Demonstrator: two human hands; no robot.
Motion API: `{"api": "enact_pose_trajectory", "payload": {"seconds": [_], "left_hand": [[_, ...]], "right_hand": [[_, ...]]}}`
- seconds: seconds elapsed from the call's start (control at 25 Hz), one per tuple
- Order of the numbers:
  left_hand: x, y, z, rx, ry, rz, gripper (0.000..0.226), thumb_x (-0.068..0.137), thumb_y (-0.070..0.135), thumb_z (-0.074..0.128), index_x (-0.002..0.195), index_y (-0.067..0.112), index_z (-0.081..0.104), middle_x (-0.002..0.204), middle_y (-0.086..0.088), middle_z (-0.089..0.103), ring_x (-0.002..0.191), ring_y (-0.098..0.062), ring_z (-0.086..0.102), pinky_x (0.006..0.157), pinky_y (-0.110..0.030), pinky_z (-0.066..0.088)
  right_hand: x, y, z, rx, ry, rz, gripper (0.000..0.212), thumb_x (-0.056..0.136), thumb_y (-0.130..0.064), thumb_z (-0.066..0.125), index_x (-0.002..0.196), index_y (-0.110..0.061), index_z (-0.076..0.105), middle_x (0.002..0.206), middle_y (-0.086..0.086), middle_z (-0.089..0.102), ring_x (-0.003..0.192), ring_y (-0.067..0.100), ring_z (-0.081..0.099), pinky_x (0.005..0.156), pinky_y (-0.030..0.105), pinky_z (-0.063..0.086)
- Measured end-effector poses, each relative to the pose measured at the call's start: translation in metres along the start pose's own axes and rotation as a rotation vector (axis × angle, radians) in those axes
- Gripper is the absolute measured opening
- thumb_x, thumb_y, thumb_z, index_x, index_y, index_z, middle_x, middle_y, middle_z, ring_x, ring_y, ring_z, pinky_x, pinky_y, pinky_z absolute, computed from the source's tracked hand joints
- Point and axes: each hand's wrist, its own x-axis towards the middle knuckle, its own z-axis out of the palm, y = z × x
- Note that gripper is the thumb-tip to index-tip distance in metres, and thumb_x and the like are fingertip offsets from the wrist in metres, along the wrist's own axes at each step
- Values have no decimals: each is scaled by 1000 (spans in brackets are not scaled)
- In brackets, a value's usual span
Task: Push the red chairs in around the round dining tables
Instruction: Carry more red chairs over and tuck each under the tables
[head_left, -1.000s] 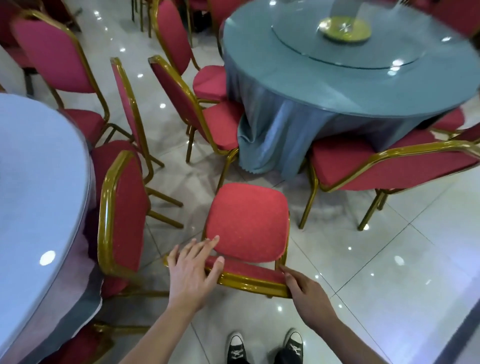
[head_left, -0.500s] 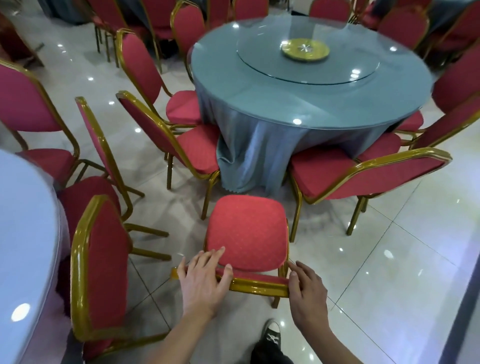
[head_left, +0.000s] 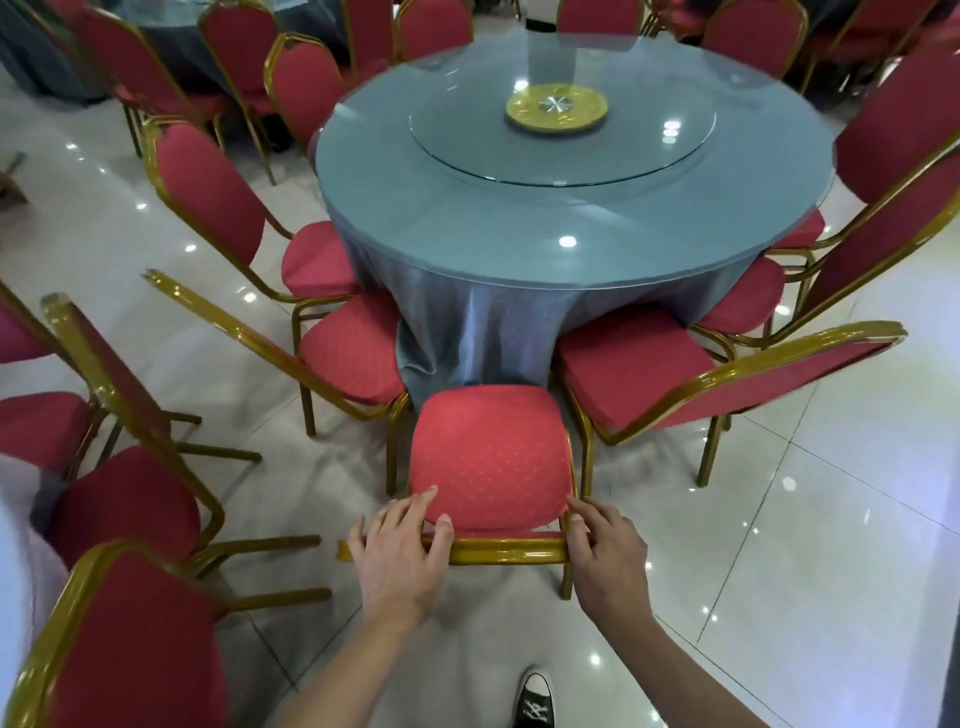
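Both hands, left hand (head_left: 397, 553) and right hand (head_left: 605, 553), grip the gold top rail of one red chair (head_left: 491, 457), its seat front touching the round table's (head_left: 571, 208) cloth between two neighbouring chairs.

Bright, even indoor light, wide-angle view.
Ceiling lamps glint off the glossy floor (head_left: 810, 519) and glass tabletop (head_left: 571, 218); edges bow and blur toward 9 and 2 o'clock.

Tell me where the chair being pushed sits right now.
Head view, centre bottom: the chair sits between two tucked-in chairs, its seat front at the blue tablecloth, both hands on its gold top rail.
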Motion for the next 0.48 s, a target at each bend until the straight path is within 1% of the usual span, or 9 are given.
{"api": "enact_pose_trajectory", "payload": {"seconds": [0.12,0.2,0.32,0.4,0.48], "left_hand": [[51,10,-5,-3,-12,21,73,87,67,10,144,43,48,140,13,55,136,-13,42,121,-47,14],[77,16,-7,-7,-2,31,72,87,66,11,143,42,49,137,13,57,134,-15,44,120,-47,15],[103,18,-8,0,21,27,70,87,64,13,140,41,53,134,12,59,131,-13,46,119,-44,15],[113,18,-7,-6,53,35,67,88,62,15,137,40,56,132,13,61,129,-11,48,118,-41,15],[124,22,-3,-16,103,45,62,89,57,21,132,39,61,128,12,64,125,-12,52,117,-40,17]], "right_hand": [[41,-17,4,-43,27,29,39,103,-36,44,137,-32,63,139,-6,57,132,19,45,117,54,25],[64,-26,5,-23,20,31,41,102,-37,44,138,-30,63,140,-4,56,131,20,45,116,53,28],[88,-36,9,-7,13,19,38,102,-34,46,134,-28,65,136,-2,58,126,20,47,113,50,34],[98,-40,12,2,17,17,42,101,-38,40,131,-29,68,133,-4,59,125,19,47,110,50,36],[111,-44,14,6,40,33,54,94,-45,32,128,-30,70,130,-5,59,124,17,47,109,49,36]]}}
